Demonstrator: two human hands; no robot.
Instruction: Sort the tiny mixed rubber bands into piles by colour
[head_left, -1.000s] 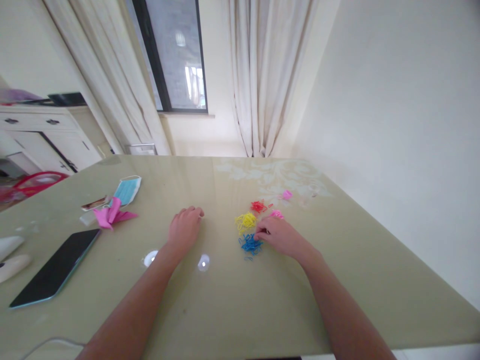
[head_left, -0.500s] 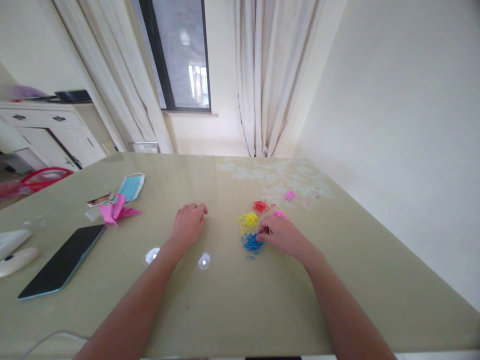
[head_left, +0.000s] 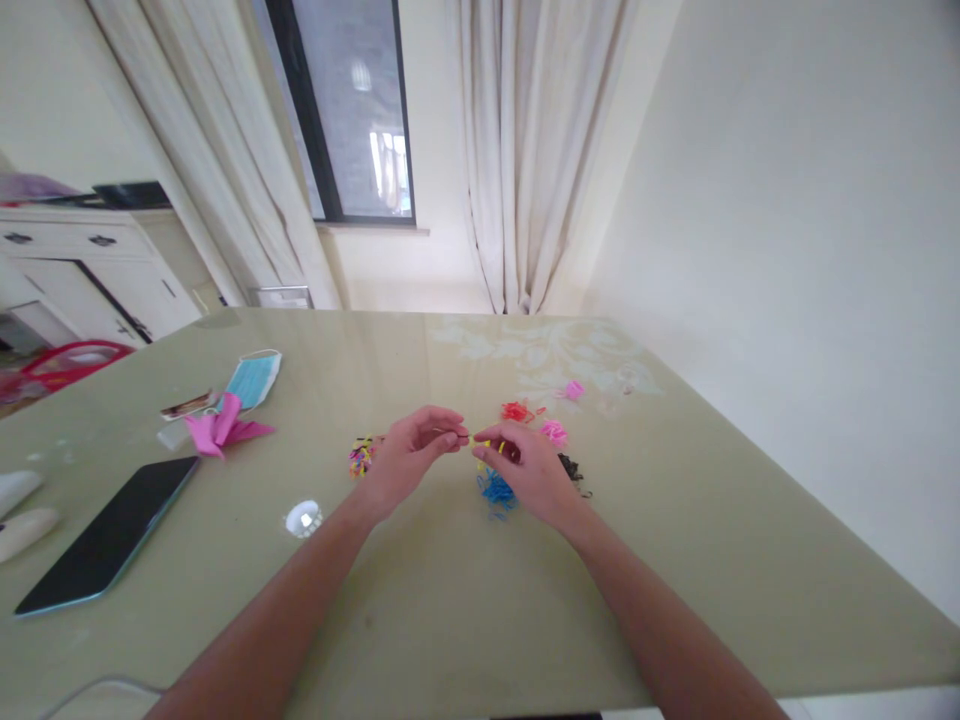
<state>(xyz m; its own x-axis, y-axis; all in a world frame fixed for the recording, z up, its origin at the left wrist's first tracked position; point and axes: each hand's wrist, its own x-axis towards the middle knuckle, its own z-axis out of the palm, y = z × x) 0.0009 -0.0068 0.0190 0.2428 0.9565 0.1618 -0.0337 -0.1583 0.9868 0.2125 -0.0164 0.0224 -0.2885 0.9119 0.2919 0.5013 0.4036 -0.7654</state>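
My left hand (head_left: pixel 424 445) and my right hand (head_left: pixel 521 465) meet fingertip to fingertip above the table. Thumb and fingers of each are pinched together. A thin dark strand shows at the left fingertips, and a small yellow rubber band (head_left: pixel 474 438) at the right ones. Beneath and beside my right hand lie piles of rubber bands: blue (head_left: pixel 496 490), red (head_left: pixel 516 411), pink (head_left: pixel 554 432) and black (head_left: pixel 570 467). The yellow pile is mostly hidden behind my right fingers. Left of my left hand sits a mixed-colour pile of rubber bands (head_left: pixel 361 458).
A pink folded-paper piece (head_left: pixel 225 430), a blue face mask (head_left: pixel 253 380) and a dark tablet (head_left: pixel 109 540) lie at the left of the table (head_left: pixel 420 620). White objects (head_left: pixel 26 530) stand at the left edge. Another pink item (head_left: pixel 574 390) lies farther back.
My right hand has moved left and up from the blue pile, while my left hand has moved right to meet it. The mixed and black piles have come into view.
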